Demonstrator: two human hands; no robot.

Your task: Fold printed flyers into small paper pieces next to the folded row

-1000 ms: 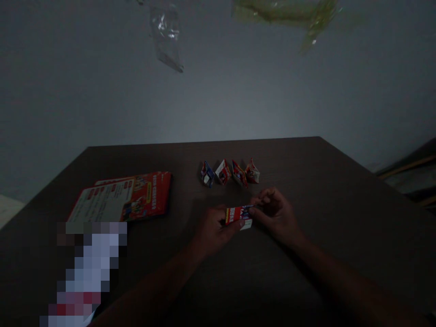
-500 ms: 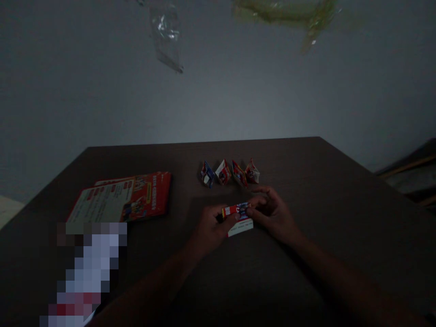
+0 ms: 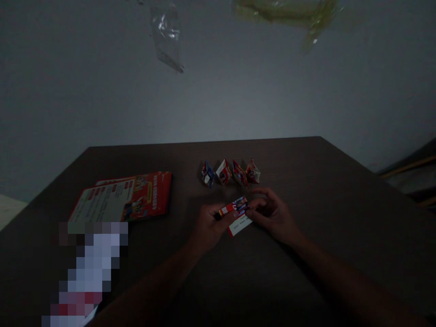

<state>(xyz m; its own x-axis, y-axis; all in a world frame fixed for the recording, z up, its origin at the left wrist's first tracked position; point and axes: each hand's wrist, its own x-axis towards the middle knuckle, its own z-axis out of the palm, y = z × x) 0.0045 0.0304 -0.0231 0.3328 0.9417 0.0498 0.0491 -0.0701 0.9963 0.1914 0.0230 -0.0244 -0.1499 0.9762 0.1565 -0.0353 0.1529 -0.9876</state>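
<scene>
Between my two hands is a folded piece of printed paper (image 3: 241, 223), red and colourful on its upper fold and white with text on the lower flap. My left hand (image 3: 209, 229) is closed on its left side, thumb on top. The thumb and fingers of my right hand (image 3: 274, 215) pinch its right side, with the index finger stretched out. Beyond my hands stand several small folded paper pieces in a row, among them a blue one (image 3: 207, 174) at the left end and a red and white one (image 3: 252, 173) at the right end.
A stack of red and white printed sheets (image 3: 160, 195) lies at the left of the dark table (image 3: 289, 159). A blurred-out pale object (image 3: 91, 268) is in front of it. A grey wall (image 3: 218, 100) with tape (image 3: 286, 11) and a clear plastic piece (image 3: 166, 34) rises behind.
The folded paper has tilted, its right end now higher, and its lower flap shows a different slant. Both hands stay in nearly the same place.
</scene>
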